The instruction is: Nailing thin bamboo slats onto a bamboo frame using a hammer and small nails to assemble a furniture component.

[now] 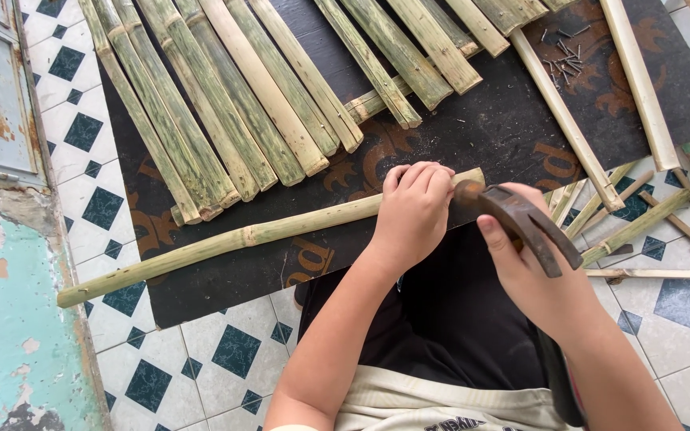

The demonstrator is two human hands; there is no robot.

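Nearest the camera are my lap, in dark cloth with a pale garment edge, and my two forearms reaching forward over it. My right hand [541, 279] is closed around the handle of a rusty claw hammer [521, 223], thumb laid along the neck; the head sits just above the right end of a long green bamboo pole [241, 238], the face turned toward my other hand. My left hand [413, 211] is curled with fingers pressed together on top of that pole near its right end; whether a nail is pinched under the fingertips I cannot tell, as the knuckles hide it. The pole lies across a black patterned mat [489, 128] on the tiled floor [225, 359], its left end running off the mat onto the tiles. Beyond it, a row of split bamboo slats [225, 104] lies side by side on the mat, ends near the pole but apart from it. A small heap of nails [565, 60] rests on the mat at upper right, between two pale slats. Loose thin strips [640, 227] are scattered on the tiles to the right. Judgement: the step in hand is a hammer stroke at the pole's end. The next move calls for a short, controlled blow with the left fingers kept clear of the face.
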